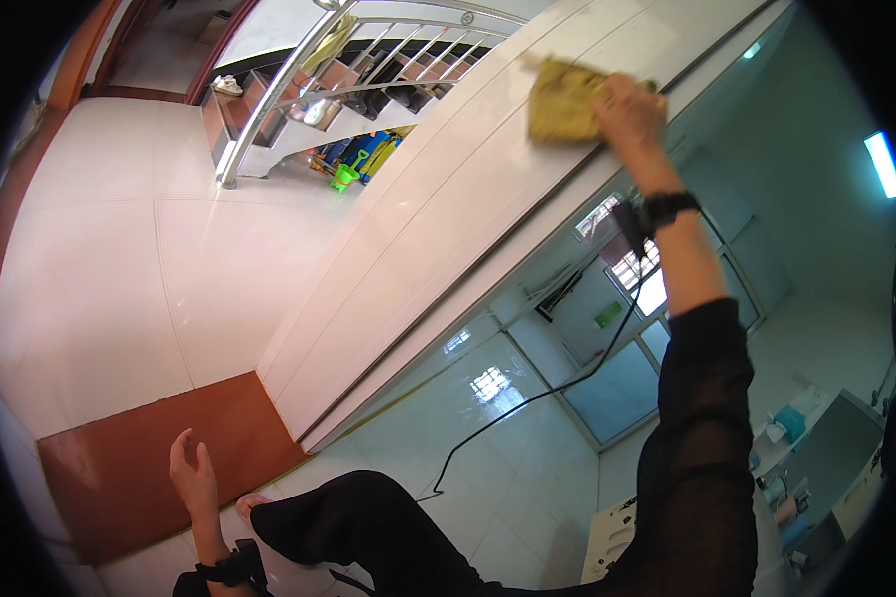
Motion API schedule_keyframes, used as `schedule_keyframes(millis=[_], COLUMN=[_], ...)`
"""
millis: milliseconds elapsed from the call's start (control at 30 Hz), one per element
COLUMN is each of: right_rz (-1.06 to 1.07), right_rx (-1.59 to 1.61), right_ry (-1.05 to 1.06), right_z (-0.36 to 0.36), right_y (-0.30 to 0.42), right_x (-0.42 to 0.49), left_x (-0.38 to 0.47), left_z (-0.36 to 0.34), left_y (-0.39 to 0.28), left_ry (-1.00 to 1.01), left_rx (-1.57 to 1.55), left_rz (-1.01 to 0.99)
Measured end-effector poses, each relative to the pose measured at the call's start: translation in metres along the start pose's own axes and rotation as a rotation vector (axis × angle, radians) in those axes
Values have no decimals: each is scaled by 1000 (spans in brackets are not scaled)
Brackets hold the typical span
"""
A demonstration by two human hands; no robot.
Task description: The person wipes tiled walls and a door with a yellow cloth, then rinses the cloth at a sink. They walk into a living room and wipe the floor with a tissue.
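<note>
My right hand (635, 116) presses a yellow cloth (564, 104) against a white grooved door-frame panel (418, 201), high up near the panel's right edge. The cloth is folded and hangs past my fingers to the left. A dark band circles the right wrist, and a black cable (523, 403) runs down from near it. Lower left, my left hand (194, 477) holds nothing. Its fingers are apart and slightly curled above the reddish-brown threshold slab (149, 463). Another dark strap is on that wrist.
Beyond the frame, a metal stair railing (261, 112) borders steps with shoes on them. A green toy bucket (343, 177) stands under the stairs. Right of the panel is a tiled room with a glazed partition (612, 388) and a counter (821, 440) holding small items.
</note>
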State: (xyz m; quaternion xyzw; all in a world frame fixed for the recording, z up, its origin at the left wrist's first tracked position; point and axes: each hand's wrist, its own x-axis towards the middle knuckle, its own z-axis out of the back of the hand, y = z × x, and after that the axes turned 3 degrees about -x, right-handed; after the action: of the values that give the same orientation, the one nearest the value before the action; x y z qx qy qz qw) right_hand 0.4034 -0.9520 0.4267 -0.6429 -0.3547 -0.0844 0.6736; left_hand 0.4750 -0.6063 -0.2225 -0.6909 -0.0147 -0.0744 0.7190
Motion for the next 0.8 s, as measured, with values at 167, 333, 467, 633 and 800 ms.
schedule_keyframes(millis=[167,333,467,633,800], right_rz=[-130,355,420,-46,242], right_rx=[8,295,363,-19,531], right_ry=[206,100,53,-96,214], right_z=[2,19,5,-21,-1], right_y=[4,124,110,18,100], right_x=[25,-77,-69,19,-42], left_x=[-3,-1,4,5,5], left_z=[-5,-3,3,6,2], left_y=[-12,-11,-5,-3,-2], left_ry=[48,30,-7,-7,6], left_rx=[63,-11,-49,-43,-20], left_rz=[-77,-78,-88,-8,-37])
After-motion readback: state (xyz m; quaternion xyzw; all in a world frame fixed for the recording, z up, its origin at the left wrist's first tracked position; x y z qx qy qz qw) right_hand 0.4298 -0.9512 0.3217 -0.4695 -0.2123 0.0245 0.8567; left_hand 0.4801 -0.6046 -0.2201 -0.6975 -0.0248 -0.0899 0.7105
